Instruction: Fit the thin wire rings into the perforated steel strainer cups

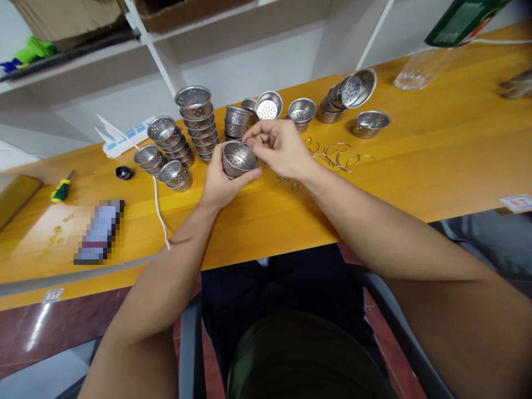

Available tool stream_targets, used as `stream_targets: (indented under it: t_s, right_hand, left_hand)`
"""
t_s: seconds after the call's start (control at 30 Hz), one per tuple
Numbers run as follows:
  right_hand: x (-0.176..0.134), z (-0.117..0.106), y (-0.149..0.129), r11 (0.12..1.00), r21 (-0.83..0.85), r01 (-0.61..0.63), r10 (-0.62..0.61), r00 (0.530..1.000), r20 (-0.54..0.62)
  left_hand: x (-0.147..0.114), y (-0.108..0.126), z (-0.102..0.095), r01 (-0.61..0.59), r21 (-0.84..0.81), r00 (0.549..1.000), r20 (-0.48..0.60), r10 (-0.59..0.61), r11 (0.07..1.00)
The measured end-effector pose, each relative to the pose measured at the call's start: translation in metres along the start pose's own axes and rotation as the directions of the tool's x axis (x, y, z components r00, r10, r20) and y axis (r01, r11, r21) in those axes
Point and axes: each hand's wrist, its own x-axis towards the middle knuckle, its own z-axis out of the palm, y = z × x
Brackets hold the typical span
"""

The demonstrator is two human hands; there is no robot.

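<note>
One metal cup (pixel 240 160) in curved left fingers (pixel 216 158); right fingers (pixel 256 129) together, any hold unclear

So it's a long yellow-orange tabletop (pixel 432 172), pretty crowded along the back, with a tall stack of perforated metal cups (pixel 201 124) next to some shorter stacks (pixel 170 141). Further right there's a leaning stack (pixel 330 111) with its top cup tipped over sideways, plus a lone cup (pixel 371 125) sitting upright just beside it. Bunch of thin curved wires (pixel 341 155) scattered loosely in front of those. Clear bottle (pixel 419 71) with a green label at the back right. Over on the left: white power strip (pixel 129 136), little dark round thing (pixel 124 173), green-and-yellow screwdriver (pixel 61 190), and a phone (pixel 100 233) (pixelated) near the front edge.
</note>
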Motion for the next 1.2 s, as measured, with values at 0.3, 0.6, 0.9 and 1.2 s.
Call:
stream_targets:
  t_s: [0.3,0.6,0.9,1.2]
  right_hand:
    - [-0.002,0.002,-0.002,0.999,-0.027,-0.023,0.023,1.0,-0.002]
    - [-0.002,0.0,-0.006,0.997,0.045,-0.056,0.056,0.998,0.0]
    - [0.001,-0.024,-0.017,0.961,0.258,-0.097,0.011,0.948,0.317]
    - [-0.003,-0.008,-0.021,0.974,0.202,-0.099,0.074,0.989,0.131]
  left_hand:
    - [0.003,0.006,-0.001,0.051,-0.04,0.998,0.022,-0.05,0.998]
    - [0.001,0.013,-0.002,0.077,-0.05,0.997,0.011,-0.077,0.996]
    - [0.003,0.017,-0.007,0.096,-0.106,0.995,-0.004,-0.097,0.99]
    - [0.004,0.028,-0.002,0.089,-0.108,0.996,-0.019,-0.091,0.99]
